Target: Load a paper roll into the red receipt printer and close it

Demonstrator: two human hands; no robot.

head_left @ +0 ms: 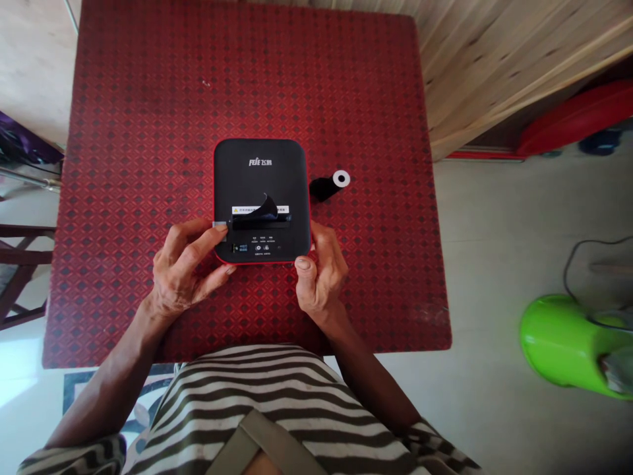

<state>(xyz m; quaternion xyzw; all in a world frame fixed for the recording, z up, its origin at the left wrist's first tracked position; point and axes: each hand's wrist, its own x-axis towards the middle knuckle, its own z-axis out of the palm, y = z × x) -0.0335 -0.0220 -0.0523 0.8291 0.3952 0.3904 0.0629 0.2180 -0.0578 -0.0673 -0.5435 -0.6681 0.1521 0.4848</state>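
A black receipt printer with red edges and a white FEIE logo lies on the table. From its slot rises a curled dark strip of paper, in front of a white warning label. My left hand grips the printer's lower left side, index finger on a grey tab, thumb at the front edge. With thumb at the lower right corner and fingers along the side, my right hand holds the other end. Just right of the printer is a small dark roll with a white ring-shaped end.
The table has a red patterned cover. A wooden panelled wall borders it at the right rear. On the floor to the right stands a green bin, with a dark cable near it. Dark wooden chair parts show at the left.
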